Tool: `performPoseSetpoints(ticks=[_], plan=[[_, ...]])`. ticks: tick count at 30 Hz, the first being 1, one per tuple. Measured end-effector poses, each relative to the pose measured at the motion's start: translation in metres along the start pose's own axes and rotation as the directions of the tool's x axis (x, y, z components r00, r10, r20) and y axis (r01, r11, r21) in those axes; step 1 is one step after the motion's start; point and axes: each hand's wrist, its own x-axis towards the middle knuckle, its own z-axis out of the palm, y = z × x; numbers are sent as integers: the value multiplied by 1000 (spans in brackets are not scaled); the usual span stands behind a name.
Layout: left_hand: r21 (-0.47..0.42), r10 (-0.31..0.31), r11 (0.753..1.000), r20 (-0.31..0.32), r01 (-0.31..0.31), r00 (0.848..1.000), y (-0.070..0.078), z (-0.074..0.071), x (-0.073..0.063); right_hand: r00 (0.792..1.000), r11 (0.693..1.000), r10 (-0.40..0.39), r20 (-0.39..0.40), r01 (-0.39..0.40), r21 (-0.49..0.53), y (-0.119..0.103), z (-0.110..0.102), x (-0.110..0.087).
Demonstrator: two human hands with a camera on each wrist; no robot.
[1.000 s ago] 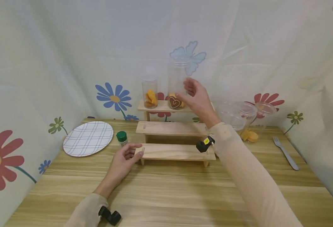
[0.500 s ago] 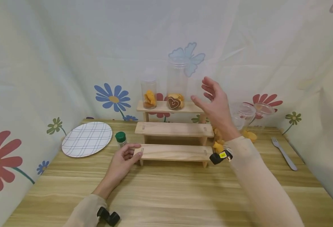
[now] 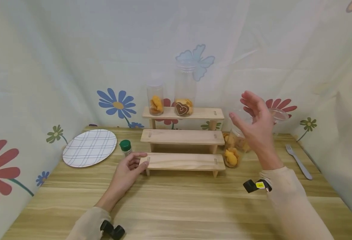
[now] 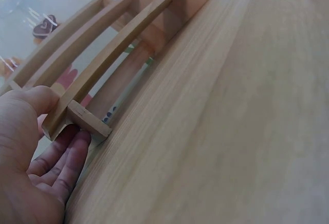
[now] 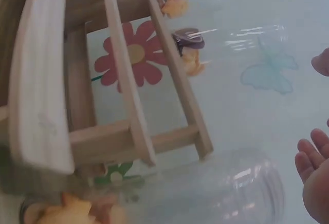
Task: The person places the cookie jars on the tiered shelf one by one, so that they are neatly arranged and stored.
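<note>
Rack: the three-step wooden rack [image 3: 183, 136] stands upright at the 12 o'clock side of the worktop [image 3: 176, 206], its lowest board nearest the person.
Top board: a short clear jar [image 3: 155, 96] with orange pieces stands at the 11 o'clock end; a tall clear jar [image 3: 185, 86], with a brown heart biscuit [image 3: 181, 108] low inside, stands beside it, nearer the middle.
Jars on the worktop: at 3 o'clock of the rack, a group of clear jars [image 3: 231, 146] holds yellow and tan pieces; the right hand and wrist cover part of it in the head view.
Plate: the checked plate [image 3: 89, 148] lies at 9 o'clock, well apart from the rack.
Bottle: a green-capped bottle [image 3: 125, 145] stands between plate and rack, its lower part hidden behind the left hand.
Fork: a grey fork [image 3: 298, 161] lies at 4 o'clock, beyond the jars.
Left hand: this one of the hands [image 3: 127, 170] grips the lowest board's 9 o'clock end, thumb above, fingers beneath.
Right hand: raised [image 3: 258, 128] before the jar group, thumb and fingers wide apart, palm bare.
</note>
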Motion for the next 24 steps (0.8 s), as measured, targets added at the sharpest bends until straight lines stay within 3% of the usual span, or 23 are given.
performPoseSetpoints(ticks=[10,24], plan=[[-6,-1,1000,-7,1,1000,-1,-1,1,994,996,66,-88,-72,-61,20,-25,-29],[-24,5,1000,1,-5,1000,0,0,1,978,978,200,-50,-203,-55,52,-38,-62]])
